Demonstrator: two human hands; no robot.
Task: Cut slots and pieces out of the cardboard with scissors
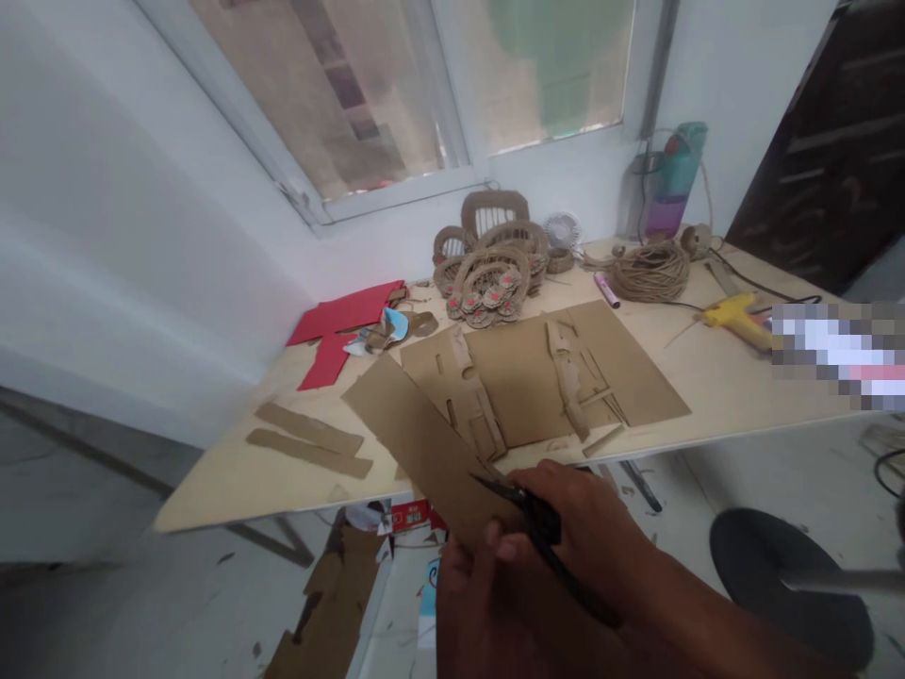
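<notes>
My left hand [472, 571] grips the near end of a long brown cardboard strip [417, 424], held up over the table's front edge. Black scissors [541, 528] are in my right hand [590, 514], their pointed tip lying against the strip's right side near my left fingers. Part of my right fingers is hidden behind the handles. Behind the strip lies a larger cardboard sheet [516, 391] with torn and slotted cardboard pieces on it. Two narrow cardboard strips [311, 453] rest on the table to the left.
Woven rope baskets with paper flowers [491, 273] stand by the window. Red sheets [346, 316] lie left. Toward the right are a rope coil [650, 272], a pink marker [606, 290], a yellow glue gun [739, 319] and a small fan [563, 229]. A black round base [784, 585] stands on the floor.
</notes>
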